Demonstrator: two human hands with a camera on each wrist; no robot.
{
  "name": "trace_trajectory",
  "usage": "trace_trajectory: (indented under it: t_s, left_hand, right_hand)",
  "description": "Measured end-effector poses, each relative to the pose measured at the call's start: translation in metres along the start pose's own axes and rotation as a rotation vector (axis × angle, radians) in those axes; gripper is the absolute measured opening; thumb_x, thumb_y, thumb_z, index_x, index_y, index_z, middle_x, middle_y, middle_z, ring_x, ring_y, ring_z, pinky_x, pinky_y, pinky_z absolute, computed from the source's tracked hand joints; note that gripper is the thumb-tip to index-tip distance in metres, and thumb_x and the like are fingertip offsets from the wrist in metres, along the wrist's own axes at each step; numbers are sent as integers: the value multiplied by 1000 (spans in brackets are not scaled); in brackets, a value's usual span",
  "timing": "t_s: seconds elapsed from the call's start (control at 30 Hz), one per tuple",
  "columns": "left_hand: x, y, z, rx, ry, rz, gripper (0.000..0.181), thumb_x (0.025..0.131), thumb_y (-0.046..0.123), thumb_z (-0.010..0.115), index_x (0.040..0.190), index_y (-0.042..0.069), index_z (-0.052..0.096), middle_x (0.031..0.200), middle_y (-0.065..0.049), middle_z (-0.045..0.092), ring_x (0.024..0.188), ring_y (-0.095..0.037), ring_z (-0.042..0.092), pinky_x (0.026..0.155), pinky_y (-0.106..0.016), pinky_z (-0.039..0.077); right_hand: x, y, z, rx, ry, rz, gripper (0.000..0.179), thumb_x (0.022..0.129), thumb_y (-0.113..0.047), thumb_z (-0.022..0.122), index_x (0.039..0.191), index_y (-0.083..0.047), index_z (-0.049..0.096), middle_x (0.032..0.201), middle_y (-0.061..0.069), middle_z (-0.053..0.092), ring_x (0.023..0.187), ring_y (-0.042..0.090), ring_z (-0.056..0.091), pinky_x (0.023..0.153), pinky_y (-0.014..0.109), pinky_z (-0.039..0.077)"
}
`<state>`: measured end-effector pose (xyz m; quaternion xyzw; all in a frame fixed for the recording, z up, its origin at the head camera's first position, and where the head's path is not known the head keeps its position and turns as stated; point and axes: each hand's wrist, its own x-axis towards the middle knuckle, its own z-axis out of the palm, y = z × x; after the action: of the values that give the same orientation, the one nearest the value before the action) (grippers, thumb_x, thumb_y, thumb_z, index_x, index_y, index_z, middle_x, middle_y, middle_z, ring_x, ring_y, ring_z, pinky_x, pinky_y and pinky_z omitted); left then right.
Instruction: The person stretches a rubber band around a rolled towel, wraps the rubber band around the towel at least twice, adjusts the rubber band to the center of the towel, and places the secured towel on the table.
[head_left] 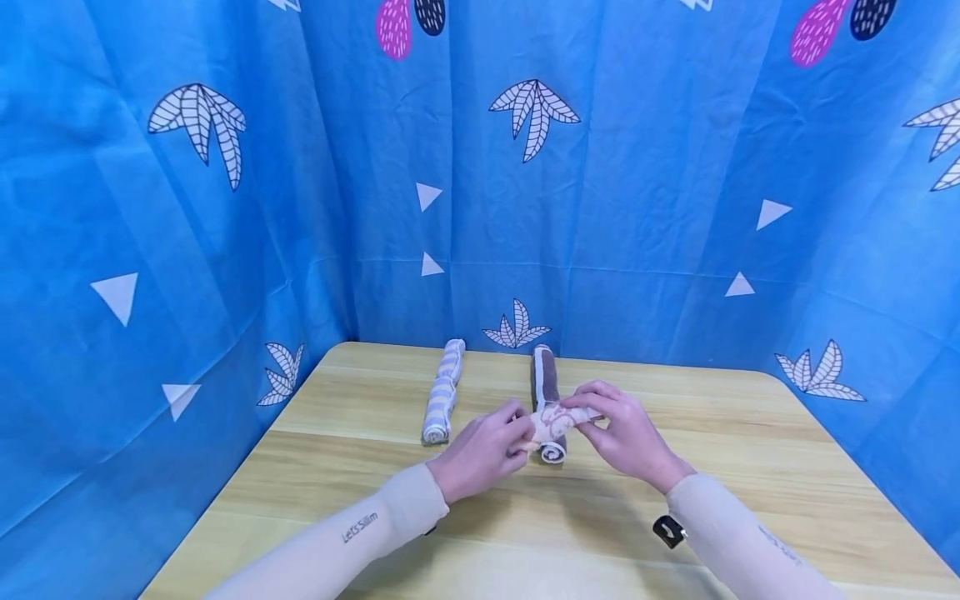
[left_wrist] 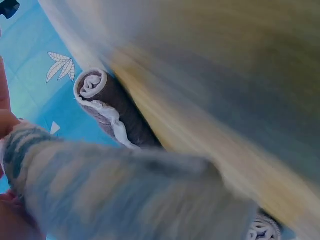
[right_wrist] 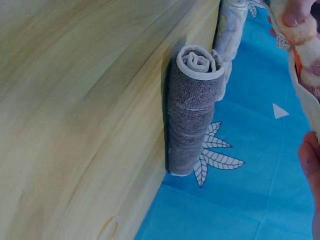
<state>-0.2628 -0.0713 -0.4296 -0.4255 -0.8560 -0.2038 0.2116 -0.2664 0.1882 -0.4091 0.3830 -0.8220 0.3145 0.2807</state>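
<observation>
Both hands hold a small cream towel [head_left: 553, 422] with a pinkish pattern, raised over the table. My left hand [head_left: 480, 452] grips its left end with curled fingers, and my right hand [head_left: 628, 435] pinches the other end between thumb and fingers. A tag and an orange patch show on the towel [right_wrist: 306, 65] in the right wrist view. Just behind it lies a grey-brown rolled towel [head_left: 545, 375] with white edging. A striped rolled towel [head_left: 444, 392] lies to its left. Blurred striped cloth [left_wrist: 110, 185] fills the left wrist view's foreground; whether it is the held towel, I cannot tell.
The wooden table [head_left: 750, 467] has rounded far corners. A blue patterned curtain [head_left: 645, 183] hangs behind it and along both sides. Under the right wrist a black device [head_left: 669, 531] is strapped.
</observation>
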Motion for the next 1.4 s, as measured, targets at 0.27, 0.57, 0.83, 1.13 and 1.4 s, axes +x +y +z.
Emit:
trace_trajectory:
  t_s: [0.27, 0.57, 0.83, 1.13, 1.4]
  left_hand:
    - [-11, -10, 0, 158, 95, 131, 21, 86, 24, 77, 80, 20, 58, 113, 4, 69, 88, -8, 68, 72, -18, 56]
    - [-7, -18, -6, -240, -23, -204, 16, 91, 20, 70, 101, 24, 58, 87, 9, 61, 66, -4, 51, 55, -17, 42]
    - [-3, -24, -7, -574, -85, -378, 18, 93, 17, 66, 102, 27, 56, 104, 7, 65, 79, -10, 58, 67, -24, 49]
    - [-5, -15, -5, -548, -117, -370, 22, 95, 30, 68, 112, 30, 55, 111, 9, 63, 93, -12, 59, 79, -27, 51]
    - [-9, -9, 4, -30, 10, -99, 40, 89, 24, 76, 126, 24, 59, 124, 6, 61, 89, -9, 66, 76, -24, 57]
  right_hand:
    - [-4, 2, 1, 48, -18, 173, 34, 78, 2, 80, 106, -14, 76, 105, -5, 73, 95, 14, 67, 75, 27, 59]
    - [-1, -5, -6, 23, -80, 264, 35, 83, -13, 81, 117, -17, 73, 112, -3, 73, 95, 15, 67, 78, 33, 56]
    - [-6, -7, -14, -108, -168, 4, 64, 77, -8, 85, 133, -26, 60, 147, 4, 48, 122, 23, 59, 97, 47, 54]
    - [-6, 0, -7, -83, -48, -87, 47, 75, 1, 84, 116, -17, 70, 121, -1, 61, 104, 15, 64, 92, 22, 54]
    - [-4, -1, -2, -6, -1, 8, 39, 77, 4, 82, 112, -11, 71, 113, 1, 65, 98, 15, 66, 81, 17, 56]
